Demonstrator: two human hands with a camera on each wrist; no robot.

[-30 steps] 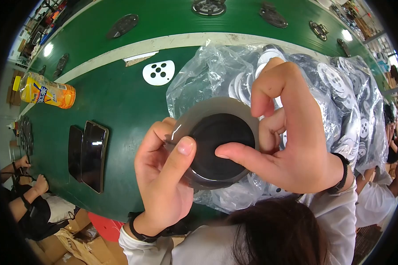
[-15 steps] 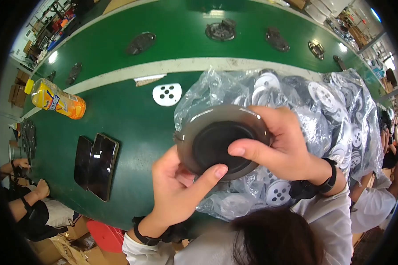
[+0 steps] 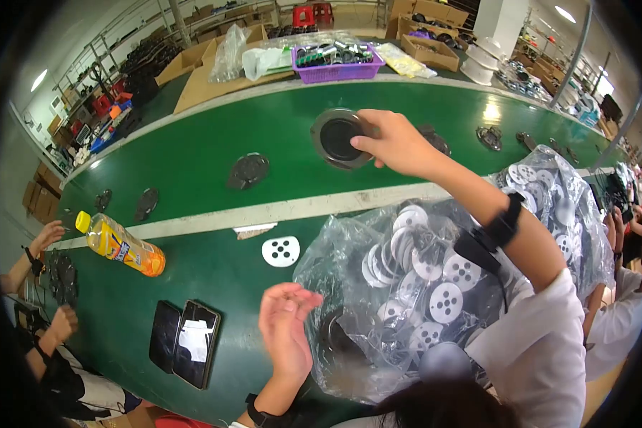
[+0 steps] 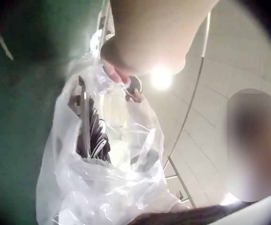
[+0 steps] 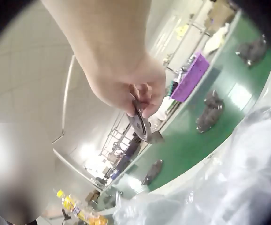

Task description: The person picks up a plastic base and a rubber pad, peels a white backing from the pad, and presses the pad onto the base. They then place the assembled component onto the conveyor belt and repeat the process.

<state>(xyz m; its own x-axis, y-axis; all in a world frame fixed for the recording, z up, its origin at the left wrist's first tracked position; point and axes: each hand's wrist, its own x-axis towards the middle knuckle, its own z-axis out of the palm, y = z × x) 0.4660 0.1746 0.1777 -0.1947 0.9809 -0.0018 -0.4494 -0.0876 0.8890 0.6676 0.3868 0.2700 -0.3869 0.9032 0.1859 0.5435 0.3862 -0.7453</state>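
Over the green belt my right hand (image 3: 399, 143) pinches the edge of a dark round part (image 3: 339, 138), thumb on its face. The right wrist view shows the same part (image 5: 140, 123) edge-on below my right hand (image 5: 126, 79). My left hand (image 3: 288, 332) is raised over the near table at the left edge of a clear plastic bag (image 3: 349, 242), fingers loosely bent, holding nothing. White discs with dark holes (image 3: 446, 302) lie in that bag. A single white plate (image 3: 281, 252) lies on the table left of the bag. In the left wrist view, my left hand (image 4: 144, 42) is above the bag (image 4: 102, 187).
Several dark parts (image 3: 248, 171) lie along the belt (image 3: 192, 178). A yellow-capped bottle (image 3: 125, 246) and two phones (image 3: 195, 344) are on the table at left. Beyond the belt is a purple basket (image 3: 337, 71). Another person's hands (image 3: 63, 324) show at far left.
My right hand has carried the dark part forward, away from my left hand, to above the belt. My left hand has let go of it. The head view has tilted up.
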